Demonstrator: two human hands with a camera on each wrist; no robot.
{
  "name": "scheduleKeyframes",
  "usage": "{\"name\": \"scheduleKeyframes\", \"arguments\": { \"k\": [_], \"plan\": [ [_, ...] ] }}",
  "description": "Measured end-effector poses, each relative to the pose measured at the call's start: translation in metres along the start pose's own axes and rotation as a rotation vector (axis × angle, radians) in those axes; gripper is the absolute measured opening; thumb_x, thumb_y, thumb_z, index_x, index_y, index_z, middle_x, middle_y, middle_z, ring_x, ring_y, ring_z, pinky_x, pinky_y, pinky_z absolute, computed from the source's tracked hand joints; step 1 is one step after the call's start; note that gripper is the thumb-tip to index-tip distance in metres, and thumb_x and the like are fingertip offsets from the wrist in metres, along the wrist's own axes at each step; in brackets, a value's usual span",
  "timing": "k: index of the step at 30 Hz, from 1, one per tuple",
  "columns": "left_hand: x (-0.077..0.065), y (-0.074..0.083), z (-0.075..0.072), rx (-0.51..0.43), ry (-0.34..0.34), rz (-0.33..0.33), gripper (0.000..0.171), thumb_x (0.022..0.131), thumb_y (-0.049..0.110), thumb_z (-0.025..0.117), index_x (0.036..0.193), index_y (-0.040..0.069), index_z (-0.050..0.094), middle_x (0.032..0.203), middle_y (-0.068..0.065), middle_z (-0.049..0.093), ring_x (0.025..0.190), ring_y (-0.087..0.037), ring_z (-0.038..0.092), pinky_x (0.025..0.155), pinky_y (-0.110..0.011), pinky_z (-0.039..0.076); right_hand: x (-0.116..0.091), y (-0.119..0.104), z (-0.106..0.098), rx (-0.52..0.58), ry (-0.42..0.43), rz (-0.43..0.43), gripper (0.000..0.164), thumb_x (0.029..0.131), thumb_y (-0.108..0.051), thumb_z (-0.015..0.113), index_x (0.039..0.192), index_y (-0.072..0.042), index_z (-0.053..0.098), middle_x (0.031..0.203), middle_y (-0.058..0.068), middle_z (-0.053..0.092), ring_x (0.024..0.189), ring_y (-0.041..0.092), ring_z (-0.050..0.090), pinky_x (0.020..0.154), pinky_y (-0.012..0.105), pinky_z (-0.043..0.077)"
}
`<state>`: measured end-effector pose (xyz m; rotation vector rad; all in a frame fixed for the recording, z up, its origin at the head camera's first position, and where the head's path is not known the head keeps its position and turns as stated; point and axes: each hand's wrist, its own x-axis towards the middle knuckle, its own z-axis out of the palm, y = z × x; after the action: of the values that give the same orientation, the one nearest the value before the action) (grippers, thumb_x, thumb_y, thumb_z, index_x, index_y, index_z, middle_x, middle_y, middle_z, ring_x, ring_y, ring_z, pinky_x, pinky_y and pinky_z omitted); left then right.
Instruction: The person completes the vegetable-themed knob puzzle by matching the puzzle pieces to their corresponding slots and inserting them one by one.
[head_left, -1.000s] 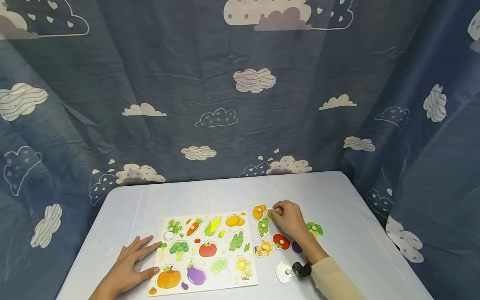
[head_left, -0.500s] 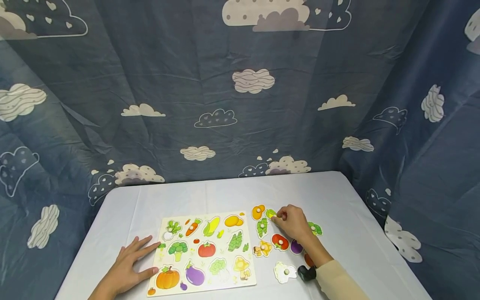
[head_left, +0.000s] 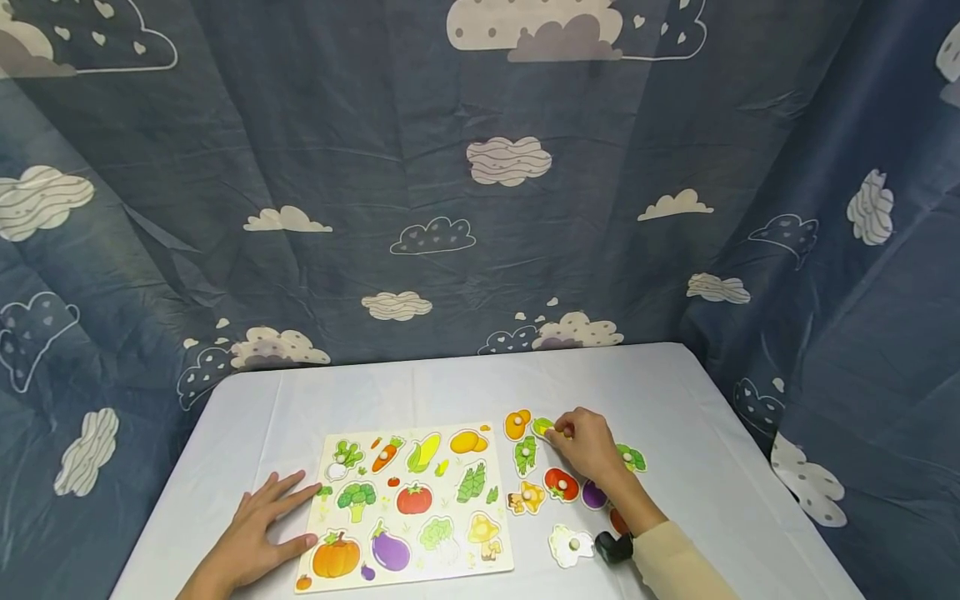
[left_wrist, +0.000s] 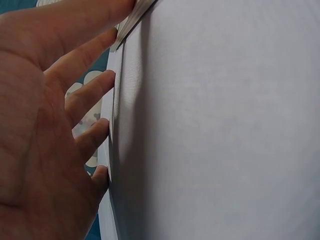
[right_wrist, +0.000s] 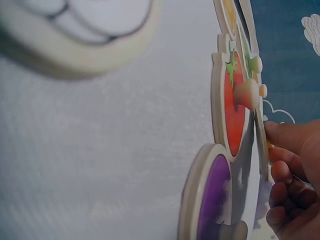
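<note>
Having shifted slightly rightward, the right hand [head_left: 588,446] is pinching a green-yellow piece [head_left: 541,427]; the left hand [head_left: 255,532], spread, is touching the board [head_left: 447,505].

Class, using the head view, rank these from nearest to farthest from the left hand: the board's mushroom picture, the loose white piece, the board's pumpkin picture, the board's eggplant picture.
From the left hand:
1. Pumpkin picture, lower left of the board.
2. Eggplant picture, just right of the pumpkin.
3. Mushroom picture, lower right.
4. Loose white piece, off the board, farther right.
</note>
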<state>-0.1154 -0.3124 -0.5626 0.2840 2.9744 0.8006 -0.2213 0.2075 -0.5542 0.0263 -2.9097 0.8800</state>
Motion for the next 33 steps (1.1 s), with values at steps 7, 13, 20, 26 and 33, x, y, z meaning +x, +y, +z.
{"name": "scheduleKeyframes", "arguments": {
  "k": [7, 13, 20, 26, 33],
  "plan": [
    [0.000, 0.000, -0.002, -0.014, -0.004, -0.011, 0.069, 0.076, 0.055, 0.083, 0.137, 0.028, 0.068, 0.155, -0.015, 0.052, 0.147, -0.058, 0.029, 0.109, -0.088, 0.014, 0.003, -0.002, -0.003, 0.002, 0.060, -0.058, 0.019, 0.088, -0.022, 0.084, 0.097, -0.006, 0.080, 0.082, 0.002, 0.065, 0.076, 0.016, 0.053, 0.069, 0.028, 0.048],
    [0.000, 0.001, -0.002, -0.025, -0.004, -0.010, 0.069, 0.076, 0.055, 0.083, 0.137, 0.027, 0.068, 0.155, -0.015, 0.051, 0.147, -0.058, 0.028, 0.109, -0.088, 0.013, 0.004, -0.010, -0.005, 0.022, 0.064, -0.088, 0.017, 0.089, -0.020, 0.082, 0.101, -0.007, 0.080, 0.084, 0.001, 0.065, 0.077, 0.015, 0.054, 0.070, 0.026, 0.051],
    [0.000, 0.001, -0.001, -0.015, -0.004, -0.006, 0.069, 0.076, 0.056, 0.082, 0.137, 0.027, 0.068, 0.155, -0.015, 0.052, 0.147, -0.058, 0.028, 0.109, -0.088, 0.013, 0.005, -0.023, -0.002, 0.047, 0.041, -0.113, 0.017, 0.090, -0.018, 0.081, 0.102, -0.007, 0.080, 0.084, -0.001, 0.064, 0.077, 0.014, 0.053, 0.069, 0.026, 0.050],
    [0.000, 0.000, 0.000, 0.001, -0.006, -0.011, 0.070, 0.076, 0.057, 0.082, 0.137, 0.027, 0.068, 0.155, -0.015, 0.053, 0.147, -0.057, 0.029, 0.109, -0.088, 0.013, 0.008, -0.036, 0.005, 0.081, 0.028, -0.148, 0.015, 0.092, -0.020, 0.080, 0.101, -0.009, 0.080, 0.083, -0.004, 0.063, 0.078, 0.013, 0.053, 0.070, 0.026, 0.051],
    [0.000, 0.000, -0.001, -0.012, 0.003, -0.001, 0.069, 0.076, 0.055, 0.082, 0.137, 0.026, 0.068, 0.154, -0.015, 0.053, 0.147, -0.059, 0.029, 0.108, -0.089, 0.014, 0.009, -0.059, 0.014, 0.109, 0.005, -0.185, 0.012, 0.092, -0.019, 0.080, 0.100, -0.011, 0.080, 0.083, -0.007, 0.062, 0.077, 0.012, 0.053, 0.070, 0.026, 0.052]
  ]
}}
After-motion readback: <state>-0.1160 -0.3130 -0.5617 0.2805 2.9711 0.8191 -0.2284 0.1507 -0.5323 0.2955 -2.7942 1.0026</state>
